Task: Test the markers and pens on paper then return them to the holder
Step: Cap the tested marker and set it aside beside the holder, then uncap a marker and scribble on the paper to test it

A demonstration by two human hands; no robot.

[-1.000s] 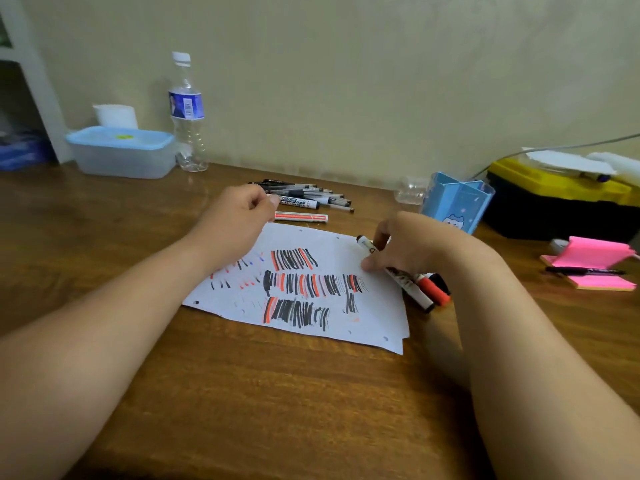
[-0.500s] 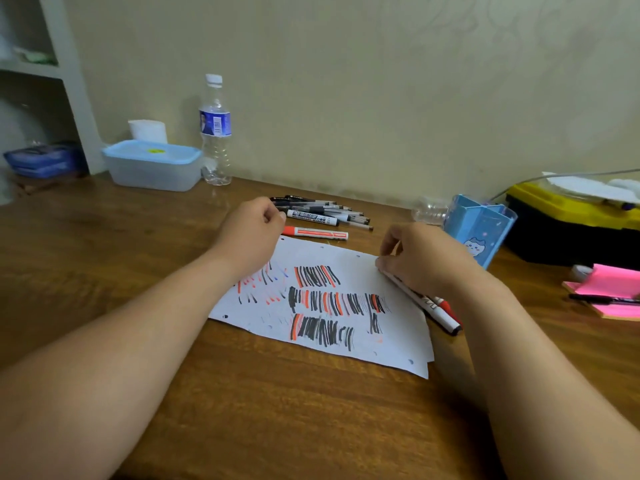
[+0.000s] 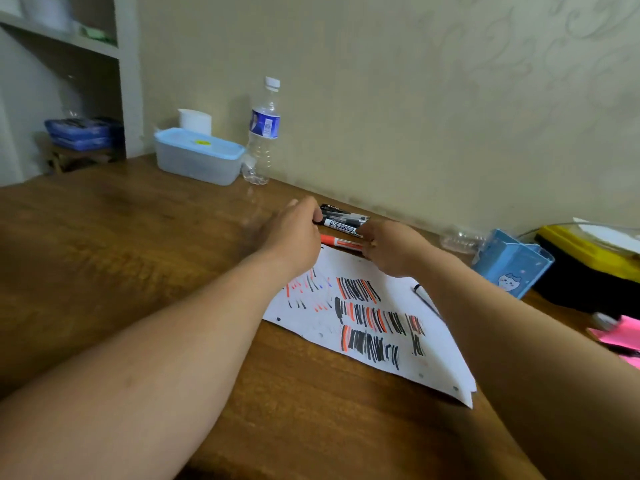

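Note:
Scribbled white paper [image 3: 363, 271] lies on the wooden table [image 3: 138, 254]. Beyond its far edge lie a pile of black pens [image 3: 343, 212], a white marker [image 3: 343, 224] and an orange marker [image 3: 341, 242]. My left hand [image 3: 294, 233] pinches the left end of the white marker. My right hand [image 3: 393, 247] has its curled fingertips at the right ends of the white and orange markers; its grip is hidden. Another marker [image 3: 424, 299] lies on the paper beside my right forearm. The blue holder [image 3: 512, 268] stands to the right.
A lidded plastic box [image 3: 197, 157] and a water bottle [image 3: 263, 133] stand by the wall at the back left. A black and yellow case [image 3: 588, 258] and pink sticky notes [image 3: 620, 336] are at the right. An empty bottle [image 3: 460, 239] lies behind the holder.
My right hand has let go of the marker on the paper's right side and moved forward-left to the pile. My left hand reached further into the pile. The camera tilted up and left.

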